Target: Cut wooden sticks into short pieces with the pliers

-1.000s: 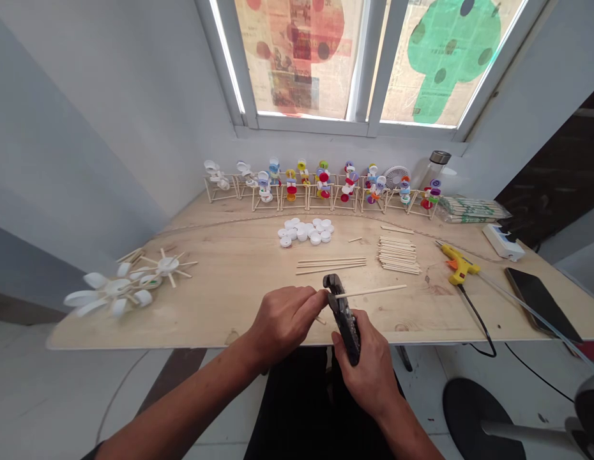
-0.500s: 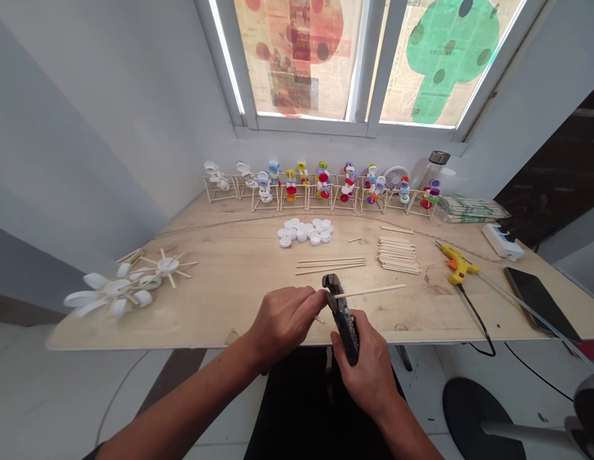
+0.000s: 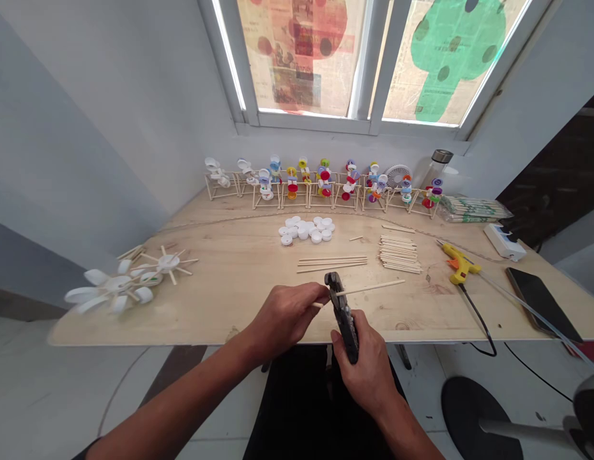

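My right hand (image 3: 366, 361) is closed around the handles of black pliers (image 3: 343, 316), held upright at the table's front edge. A thin wooden stick (image 3: 371, 288) lies across the pliers' jaws and points out to the right. My left hand (image 3: 290, 316) pinches the stick close to the jaws, its fingertips partly hidden. A short pale stick end (image 3: 317, 305) shows under its fingers. Beyond the hands lie several long sticks (image 3: 333, 259) and a pile of short cut sticks (image 3: 399, 253). White bottle caps (image 3: 306, 230) sit clustered behind the long sticks.
Stick stands with coloured caps (image 3: 324, 185) line the back of the wooden table (image 3: 220, 275). Cap-and-stick wheels (image 3: 117, 285) lie at left. A yellow glue gun (image 3: 460, 260), a phone (image 3: 541, 300) and a power strip (image 3: 504, 241) are at right.
My left hand has shifted slightly, and the short stick end under its fingers now sits higher and nearer the pliers. The pliers stay almost in place; the whole view moved a little.
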A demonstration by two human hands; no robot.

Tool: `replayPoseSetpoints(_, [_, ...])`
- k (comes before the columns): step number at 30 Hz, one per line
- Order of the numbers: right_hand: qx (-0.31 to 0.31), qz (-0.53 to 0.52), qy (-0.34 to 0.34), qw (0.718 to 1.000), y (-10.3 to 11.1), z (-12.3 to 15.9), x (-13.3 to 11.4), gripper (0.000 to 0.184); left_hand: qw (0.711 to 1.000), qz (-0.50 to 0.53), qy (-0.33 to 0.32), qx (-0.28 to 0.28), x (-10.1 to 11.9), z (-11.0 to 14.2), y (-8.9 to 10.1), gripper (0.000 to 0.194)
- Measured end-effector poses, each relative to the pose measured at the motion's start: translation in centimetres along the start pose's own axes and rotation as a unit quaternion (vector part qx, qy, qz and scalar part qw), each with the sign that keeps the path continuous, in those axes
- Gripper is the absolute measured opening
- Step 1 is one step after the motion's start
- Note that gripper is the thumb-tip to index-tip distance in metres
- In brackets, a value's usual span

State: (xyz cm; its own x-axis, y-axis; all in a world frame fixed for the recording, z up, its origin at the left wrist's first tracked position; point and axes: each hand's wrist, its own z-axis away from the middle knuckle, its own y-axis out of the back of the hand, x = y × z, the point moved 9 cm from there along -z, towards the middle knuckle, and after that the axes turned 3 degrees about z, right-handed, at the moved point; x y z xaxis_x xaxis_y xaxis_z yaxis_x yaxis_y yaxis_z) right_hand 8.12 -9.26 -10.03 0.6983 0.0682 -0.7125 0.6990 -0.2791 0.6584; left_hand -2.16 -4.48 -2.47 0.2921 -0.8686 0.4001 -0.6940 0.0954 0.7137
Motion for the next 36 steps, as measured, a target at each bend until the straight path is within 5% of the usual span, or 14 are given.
replayPoseSetpoints(14, [-0.021, 0.035, -0.022, 0.999, -1.4, -0.7, 0.9, 0.014, 0.999, 0.014, 0.026, -0.013, -1.8, 0.0, -0.7, 0.015])
replayPoseSetpoints(25, [-0.014, 0.024, -0.039, 0.999, -1.4, -1.2, 1.2, 0.014, 0.969, -0.225, -0.037, 0.097, -0.7, 0.6, -1.0, 0.017])
replayPoseSetpoints(36, [-0.024, 0.028, -0.025, 0.999, -0.9, -0.7, 0.8, 0.008, 0.995, -0.081, -0.006, 0.062, -0.5, 0.5, -0.7, 0.012])
